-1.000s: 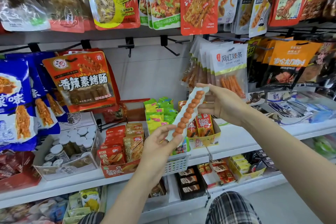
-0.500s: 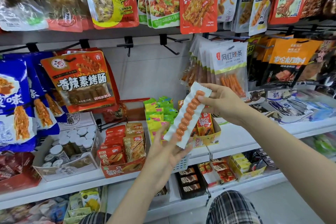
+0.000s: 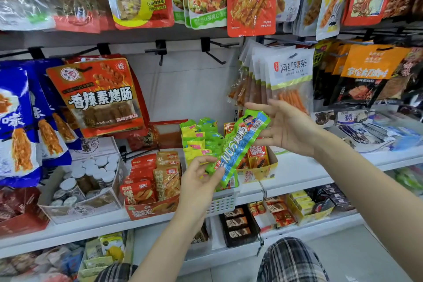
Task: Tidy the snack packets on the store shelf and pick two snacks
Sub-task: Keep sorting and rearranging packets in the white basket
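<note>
A long green and blue snack packet (image 3: 239, 147) with white lettering is held slanted in front of the shelf. My left hand (image 3: 201, 181) pinches its lower end between thumb and fingers. My right hand (image 3: 286, 128) is at its upper end with fingers spread and nearly straight, the fingertips touching the packet's back. Behind the packet, a white basket (image 3: 223, 204) on the shelf holds several more green and yellow packets (image 3: 199, 137).
Hanging bags fill the pegs above: an orange sausage bag (image 3: 98, 96), white spicy-strip bags (image 3: 288, 80), blue bags at left. Two bare black hooks (image 3: 212, 52) stick out between them. An orange display box (image 3: 151, 190) and a box of small jars (image 3: 84, 181) sit on the white shelf (image 3: 309, 171).
The packet has been flipped from its clear back, showing the orange sausage, to its printed green front. My right hand has opened and spread its fingers.
</note>
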The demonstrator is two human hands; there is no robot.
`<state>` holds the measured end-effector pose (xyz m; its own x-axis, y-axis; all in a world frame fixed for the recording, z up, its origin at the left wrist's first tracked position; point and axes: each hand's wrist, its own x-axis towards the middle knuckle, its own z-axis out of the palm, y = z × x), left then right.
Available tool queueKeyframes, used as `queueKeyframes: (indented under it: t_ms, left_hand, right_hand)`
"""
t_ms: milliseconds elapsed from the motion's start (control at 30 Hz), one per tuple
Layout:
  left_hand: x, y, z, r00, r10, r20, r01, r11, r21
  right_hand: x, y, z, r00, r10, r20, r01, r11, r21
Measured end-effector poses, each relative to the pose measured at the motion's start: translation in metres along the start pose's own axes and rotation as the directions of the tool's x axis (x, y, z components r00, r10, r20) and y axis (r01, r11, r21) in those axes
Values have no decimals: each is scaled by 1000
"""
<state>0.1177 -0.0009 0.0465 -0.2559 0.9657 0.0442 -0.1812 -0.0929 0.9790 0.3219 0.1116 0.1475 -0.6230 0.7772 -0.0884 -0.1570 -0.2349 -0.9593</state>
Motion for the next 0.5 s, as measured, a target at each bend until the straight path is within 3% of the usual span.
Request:
queueKeyframes:
  t_ms: [67, 133, 200, 267, 333, 433, 500]
  left_hand:
    - [7, 1, 1, 994, 111, -17, -108, 986, 130]
    - [17, 5, 2, 986, 167, 26, -169, 966, 193]
    - [30, 6, -2, 977, 196, 81, -212, 919, 332]
    - [42, 4, -11, 951, 294, 99, -294, 754, 588]
    - [50, 0, -19, 907, 364, 212, -387, 524, 759]
    - [54, -8, -18, 872, 185, 454, -489, 254, 835]
    - [56, -15, -15, 848, 110, 519, -529, 114, 841]
  right_hand:
    - [1, -1, -4, 997, -42, -68, 30, 984, -173]
    - [0, 0, -8, 974, -155, -166, 61, 883, -466]
    - [-3, -1, -13, 941, -266, -211, 79, 777, -625]
    - [-9, -4, -23, 897, -360, -255, 112, 744, -658]
    - [-15, -2, -35, 853, -428, -298, 88, 681, -727]
    - [-18, 12, -45, 832, -461, -307, 12, 569, -822]
    - [-19, 22, -45, 833, -462, -306, 18, 575, -818]
